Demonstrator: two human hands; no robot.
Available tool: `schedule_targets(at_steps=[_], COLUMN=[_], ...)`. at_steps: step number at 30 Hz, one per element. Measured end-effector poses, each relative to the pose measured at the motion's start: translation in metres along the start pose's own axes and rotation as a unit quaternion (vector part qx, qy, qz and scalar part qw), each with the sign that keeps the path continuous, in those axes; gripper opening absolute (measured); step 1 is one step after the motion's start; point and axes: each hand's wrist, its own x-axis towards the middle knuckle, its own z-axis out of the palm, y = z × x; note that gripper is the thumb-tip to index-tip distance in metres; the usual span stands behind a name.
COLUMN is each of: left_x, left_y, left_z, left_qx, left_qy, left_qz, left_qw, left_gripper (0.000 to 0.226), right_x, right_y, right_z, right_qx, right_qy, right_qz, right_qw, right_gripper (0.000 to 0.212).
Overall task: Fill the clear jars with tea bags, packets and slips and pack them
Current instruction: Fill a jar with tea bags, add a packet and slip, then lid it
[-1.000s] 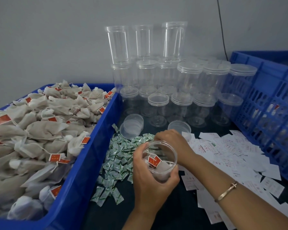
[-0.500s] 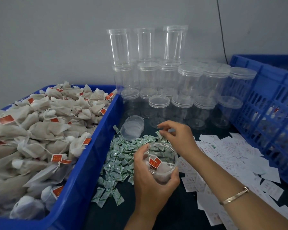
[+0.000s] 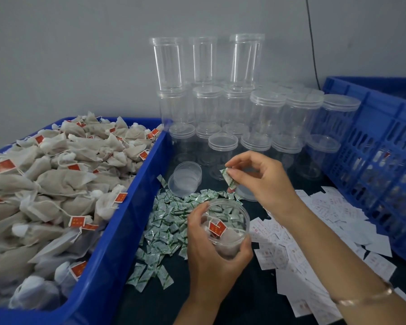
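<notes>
Hanging at twelve o'clock above the jar (image 3: 235, 240), a green packet (image 3: 229, 179) is pinched by the right hand (image 3: 267, 184) fingers; the jar, tea bag (image 3: 217, 228) inside, is gripped in curled left hand (image 3: 211, 256) fingers.

A single view is given, taken from a wide-angle camera worn on the head and aimed forward and down, close over the dark table (image 3: 239, 299). The left hand (image 3: 211, 249) and right hand (image 3: 265, 181) are framed near, the stacked jars (image 3: 267, 109) and wall (image 3: 68, 55) far.
</notes>
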Motion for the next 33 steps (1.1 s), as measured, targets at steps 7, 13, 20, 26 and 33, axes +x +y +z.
schedule_targets(at_steps=[7,13,20,26,33], left_x=[-0.001,-0.002,0.001,0.001,0.002], left_y=[0.0,0.001,0.002,0.004,0.005], left_z=[-0.001,-0.002,-0.004,-0.005,-0.004], left_qx=[-0.004,-0.022,-0.014,-0.013,-0.01], left_qy=[-0.005,-0.004,-0.013,-0.008,-0.006], left_qz=[-0.007,-0.001,0.023,0.038,0.047], left_qw=[1.0,1.0,1.0,0.999,0.999], left_gripper=[0.087,0.087,0.082,0.077,0.076], right_x=[-0.031,-0.026,-0.049,-0.041,-0.026], right_y=[-0.02,0.006,0.077,0.098,0.102], right_z=[-0.014,-0.053,-0.061,-0.042,-0.037], right_qx=[-0.123,-0.183,-0.38,-0.436,-0.451], right_qy=[-0.163,-0.025,-0.196,-0.166,-0.166], right_qz=[-0.033,0.022,0.189,0.157,0.179], right_qw=[0.978,0.983,0.884,0.87,0.859], right_gripper=[0.013,0.008,0.034,0.063,0.03])
